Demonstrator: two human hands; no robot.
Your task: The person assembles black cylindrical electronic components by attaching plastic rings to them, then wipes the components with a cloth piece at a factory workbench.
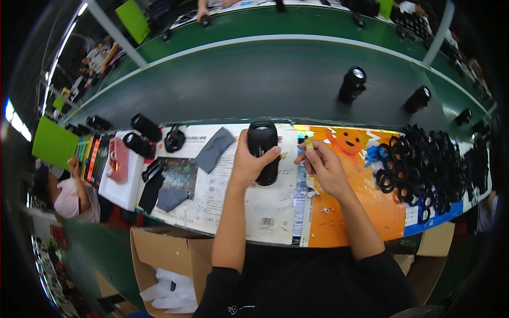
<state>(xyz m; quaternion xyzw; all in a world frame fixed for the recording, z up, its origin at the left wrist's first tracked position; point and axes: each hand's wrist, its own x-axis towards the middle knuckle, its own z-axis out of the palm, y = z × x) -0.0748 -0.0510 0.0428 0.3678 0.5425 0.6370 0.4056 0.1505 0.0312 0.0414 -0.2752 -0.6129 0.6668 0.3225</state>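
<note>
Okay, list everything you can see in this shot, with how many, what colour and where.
Black cylinder: one, black, gripped in the left hand at the worktop's middle.
Small tool: one, yellowish, pinched in the right hand.
Ring pile: many, black, on the worktop's right end.
Grey cloths: at least two, grey, left of the cylinder.
Cylinders on belt: at least three, black, on the green conveyor beyond.
Cardboard box: one, brown, below the worktop's left.
Left hand: one, around the cylinder.
Right hand: one, right of the cylinder.

bare mat [275, 212] near hands; black ring pile [424, 164] blocks right, grey cloth [213, 149] left.
</note>
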